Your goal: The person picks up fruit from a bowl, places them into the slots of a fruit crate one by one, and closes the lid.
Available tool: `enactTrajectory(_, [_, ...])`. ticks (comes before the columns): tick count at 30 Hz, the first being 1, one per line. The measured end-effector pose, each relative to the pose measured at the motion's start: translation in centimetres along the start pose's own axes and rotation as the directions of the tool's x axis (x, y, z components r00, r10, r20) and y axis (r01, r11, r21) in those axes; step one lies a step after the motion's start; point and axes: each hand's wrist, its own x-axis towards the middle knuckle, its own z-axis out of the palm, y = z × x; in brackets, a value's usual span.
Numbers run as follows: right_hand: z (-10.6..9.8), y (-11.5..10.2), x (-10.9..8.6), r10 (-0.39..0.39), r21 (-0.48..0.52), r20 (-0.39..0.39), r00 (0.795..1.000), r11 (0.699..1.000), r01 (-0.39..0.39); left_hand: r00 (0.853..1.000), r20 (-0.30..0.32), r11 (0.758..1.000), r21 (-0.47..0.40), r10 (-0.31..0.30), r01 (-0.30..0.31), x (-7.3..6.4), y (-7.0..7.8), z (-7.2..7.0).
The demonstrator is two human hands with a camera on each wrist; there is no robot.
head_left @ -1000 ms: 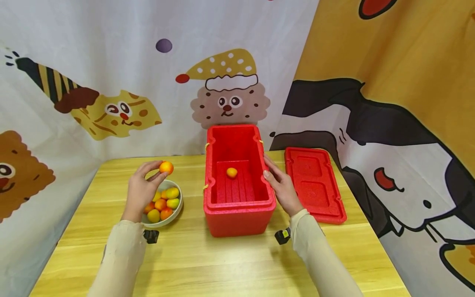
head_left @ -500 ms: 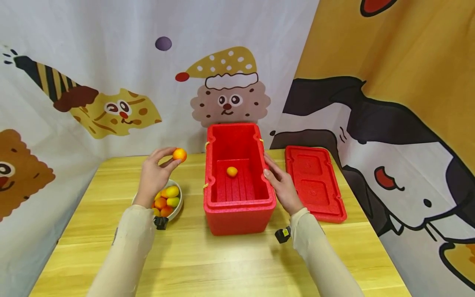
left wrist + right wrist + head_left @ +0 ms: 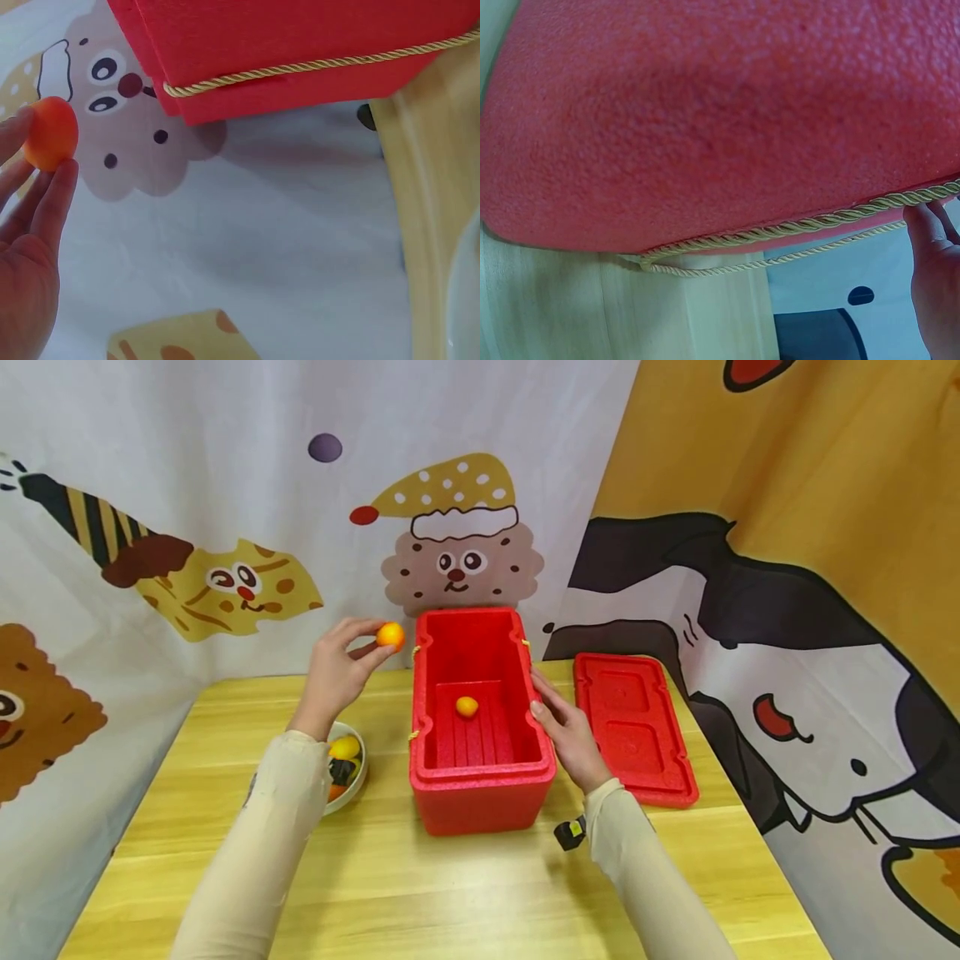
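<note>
My left hand (image 3: 340, 669) pinches a small orange fruit (image 3: 391, 636) between thumb and fingertips, in the air just left of the far part of a red foam box (image 3: 480, 806). The left wrist view shows the same fruit (image 3: 52, 133) beside the box's side with its gold rope. Inside the lidless box, one small yellow-orange fruit (image 3: 467, 707) lies on the ribbed floor. My right hand (image 3: 572, 737) holds the box's right rim, thumb on the edge and fingers along the outside. In the right wrist view, that hand (image 3: 934, 262) is at the gold rope (image 3: 817, 223).
A pale bowl (image 3: 363, 774) with several yellow and orange fruits stands left of the box, partly hidden by my left forearm. The red lid (image 3: 633, 727) lies right of the box. A printed curtain (image 3: 277, 485) hangs behind the wooden table (image 3: 465, 902).
My left hand has risen and moved right and away from the bowl toward the box, carrying the orange fruit. The right hand has stayed at the box's rim.
</note>
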Motion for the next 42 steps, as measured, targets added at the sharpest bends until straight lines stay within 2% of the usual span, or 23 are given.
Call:
enactTrajectory(7, [-0.1,0.0,0.0,-0.017,-0.002,0.003,1.000,1.000,0.017,0.999,0.010,0.999,-0.002,0.037,-0.037,1.8,1.3,0.7])
enactTrajectory(15, [0.1,-0.1,-0.3,0.004,-0.004,0.007,1.000,1.000,-0.004,0.998,0.061,1.000,0.002,0.008,-0.009,2.7,1.9,2.1])
enactTrajectory(21, [0.3,0.0,-0.2,-0.001,0.015,0.000,1.000,1.000,0.001,0.995,0.101,1.000,-0.018,0.021,-0.019,3.8,2.6,3.4])
enactTrajectory(27, [0.4,0.1,-0.1,-0.020,0.015,0.007,1.000,1.000,0.020,0.994,0.107,1.000,-0.004,0.000,0.000,4.3,2.5,4.5])
enactTrajectory(35, [0.3,-0.1,0.1,-0.029,0.003,-0.002,1.000,1.000,0.029,0.992,0.117,0.998,0.026,0.050,-0.053,4.7,2.1,5.4])
enactTrajectory(42, [0.1,0.0,0.0,-0.022,-0.007,-0.010,1.000,1.000,0.022,0.988,0.147,0.998,0.045,0.039,-0.046,5.6,2.0,6.7])
